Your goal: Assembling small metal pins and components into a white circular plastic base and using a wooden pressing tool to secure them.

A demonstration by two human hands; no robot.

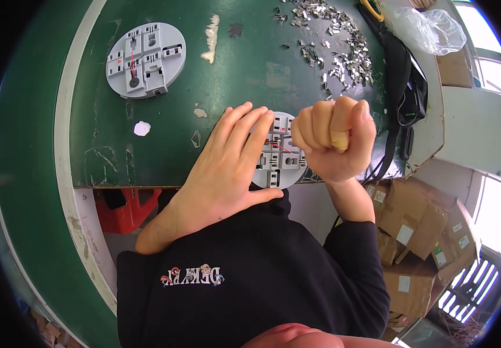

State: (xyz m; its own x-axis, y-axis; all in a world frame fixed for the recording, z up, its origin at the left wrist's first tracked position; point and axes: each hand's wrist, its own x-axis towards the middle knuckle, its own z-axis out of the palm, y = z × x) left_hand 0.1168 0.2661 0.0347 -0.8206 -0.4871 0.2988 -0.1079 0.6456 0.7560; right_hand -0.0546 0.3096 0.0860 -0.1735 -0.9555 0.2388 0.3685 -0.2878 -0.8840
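Note:
A round light-grey plastic disc (pixel 273 160) with raised terminal blocks and a red wire lies at the table's near edge. My left hand (pixel 227 153) rests over its left side, fingers stretched out and thumb spread along the near rim. Above the disc's right side, my right hand (pixel 337 139) is closed in a fist. Something yellowish (pixel 339 141) shows at its curled fingers; whether it is a wrap or a handle I cannot tell. Anything inside the fist is hidden. A second grey disc (pixel 146 61), with similar blocks and a red wire, lies at the far left.
Many small shiny metal clips (pixel 340 49) are scattered at the far right of the green table (pixel 169 127). Beside them lie a black bag (pixel 401 87) and a clear plastic bag (pixel 430 29). Cardboard boxes (pixel 410 217) are stacked at right; a red stool (pixel 124 211) stands below the table.

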